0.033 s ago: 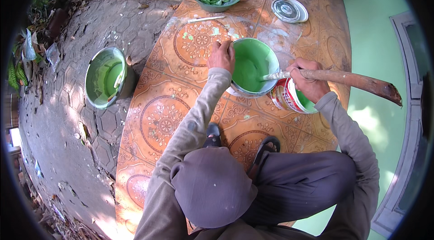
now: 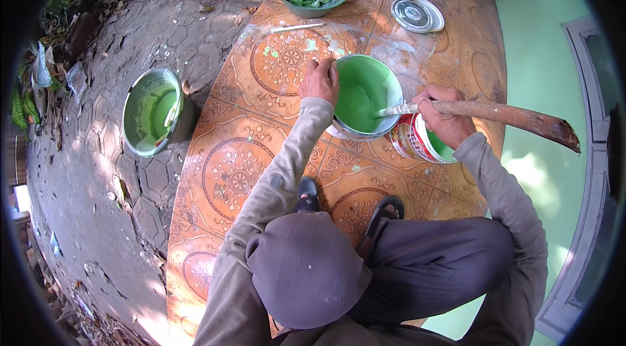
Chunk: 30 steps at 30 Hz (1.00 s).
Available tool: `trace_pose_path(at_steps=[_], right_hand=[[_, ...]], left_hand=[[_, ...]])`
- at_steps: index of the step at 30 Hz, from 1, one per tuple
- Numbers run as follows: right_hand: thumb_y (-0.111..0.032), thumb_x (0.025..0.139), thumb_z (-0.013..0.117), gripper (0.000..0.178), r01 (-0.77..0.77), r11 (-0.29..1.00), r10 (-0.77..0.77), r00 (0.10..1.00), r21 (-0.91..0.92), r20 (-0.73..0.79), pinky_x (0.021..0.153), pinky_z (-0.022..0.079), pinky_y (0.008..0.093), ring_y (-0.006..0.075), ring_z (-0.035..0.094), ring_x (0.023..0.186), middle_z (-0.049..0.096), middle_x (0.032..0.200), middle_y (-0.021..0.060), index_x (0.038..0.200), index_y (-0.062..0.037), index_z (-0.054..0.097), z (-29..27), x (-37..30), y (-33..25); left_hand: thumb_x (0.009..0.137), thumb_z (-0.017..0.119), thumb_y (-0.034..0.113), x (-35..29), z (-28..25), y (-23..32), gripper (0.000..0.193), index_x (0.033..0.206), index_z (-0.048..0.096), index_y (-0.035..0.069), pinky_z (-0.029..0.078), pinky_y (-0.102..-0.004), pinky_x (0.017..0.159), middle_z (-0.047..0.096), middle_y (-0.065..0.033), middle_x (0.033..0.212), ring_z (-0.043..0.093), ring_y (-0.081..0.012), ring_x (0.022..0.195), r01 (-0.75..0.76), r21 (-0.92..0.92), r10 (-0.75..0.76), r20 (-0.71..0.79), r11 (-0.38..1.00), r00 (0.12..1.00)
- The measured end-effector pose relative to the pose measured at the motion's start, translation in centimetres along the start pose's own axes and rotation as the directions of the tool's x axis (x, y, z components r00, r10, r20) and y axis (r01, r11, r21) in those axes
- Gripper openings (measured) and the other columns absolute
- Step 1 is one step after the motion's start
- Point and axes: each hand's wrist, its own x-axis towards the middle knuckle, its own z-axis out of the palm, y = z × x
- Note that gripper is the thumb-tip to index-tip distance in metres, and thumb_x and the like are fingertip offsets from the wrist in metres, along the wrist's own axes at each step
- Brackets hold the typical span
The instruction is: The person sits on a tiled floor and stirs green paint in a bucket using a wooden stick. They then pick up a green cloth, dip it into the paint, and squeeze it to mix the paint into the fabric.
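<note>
A bucket (image 2: 394, 90) of green paint stands on the tiled floor in front of me. My left hand (image 2: 319, 80) grips its left rim, fingers curled over the edge. Wrapped round a long wooden stick (image 2: 521, 120) is my right hand (image 2: 447, 114), at the bucket's right. The stick's pale, paint-coated end dips into the green paint (image 2: 358, 91); its bare brown end points right. Below my right hand sits a red and white pail (image 2: 407, 138) with green paint inside, partly hidden by that hand.
On the paving at left stands another bucket (image 2: 132, 131) with green paint. A green basin (image 2: 287, 4) holding cloth and plastic lies ahead, near a white strip (image 2: 297, 28) and a round lid (image 2: 412, 15). A pale green wall (image 2: 531, 72) rises at right.
</note>
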Motion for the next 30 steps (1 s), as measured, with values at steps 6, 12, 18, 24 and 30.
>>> trace_pose_path(at_steps=[6,12,18,24,30], right_hand=[[-0.015,0.088,0.055,0.020,-0.171,0.976,0.156,0.981,0.136,0.111,0.045,0.043,0.0252,0.0086,0.055,0.051,0.059,0.061,0.0029,0.084,0.0009,0.066,-1.0,0.4,-0.9],[-0.012,0.087,0.056,0.018,0.055,0.996,-0.056,0.998,0.077,0.006,0.054,0.047,0.0249,0.0096,0.058,0.060,0.063,0.073,0.0056,0.093,0.0019,0.067,-1.4,1.5,0.2],[-0.009,0.082,0.060,0.020,0.342,0.939,-0.345,0.932,0.041,0.110,0.067,0.049,0.0325,0.0218,0.061,0.074,0.062,0.081,0.0127,0.099,0.0002,0.067,-0.1,1.5,1.3],[-0.008,0.081,0.060,0.023,0.506,0.859,-0.507,0.822,0.074,0.259,0.065,0.050,0.0353,0.0256,0.061,0.072,0.060,0.081,0.0120,0.103,-0.0005,0.065,2.2,1.4,1.1],[-0.004,0.078,0.058,0.024,0.436,0.900,-0.423,0.875,-0.005,0.237,0.065,0.050,0.0377,0.0294,0.062,0.072,0.061,0.083,0.0138,0.101,-0.0011,0.063,1.8,0.0,2.0]], left_hand=[[0.093,0.051,0.031,0.4,-0.3,-0.7,0.022,0.103,0.066,0.017,0.048,-0.0466,0.071,0.057,-0.0149,0.096,0.061,-0.0372,0.080,-0.031,-0.024,0.032,0.040,0.999,0.999],[0.094,0.049,0.031,-2.3,-1.0,-1.4,0.029,0.108,0.058,0.007,0.048,-0.0452,0.071,0.059,-0.0175,0.091,0.061,-0.0370,0.078,-0.066,-0.062,0.061,-0.075,0.996,0.995],[0.093,0.053,0.034,-5.5,-3.6,-0.8,0.039,0.109,0.053,-0.001,0.046,-0.0404,0.069,0.057,-0.0144,0.068,0.060,-0.0306,0.072,0.238,-0.335,-0.184,0.186,0.912,0.965],[0.093,0.053,0.036,-1.0,-3.4,-1.1,0.038,0.112,0.057,0.004,0.048,-0.0423,0.073,0.058,-0.0201,0.089,0.061,-0.0336,0.080,0.053,-0.117,-0.028,0.199,0.992,0.980],[0.094,0.050,0.030,-1.4,-2.0,-1.2,0.028,0.113,0.062,0.014,0.049,-0.0448,0.074,0.060,-0.0173,0.094,0.062,-0.0365,0.084,-0.045,-0.007,0.045,0.098,0.999,0.994]])
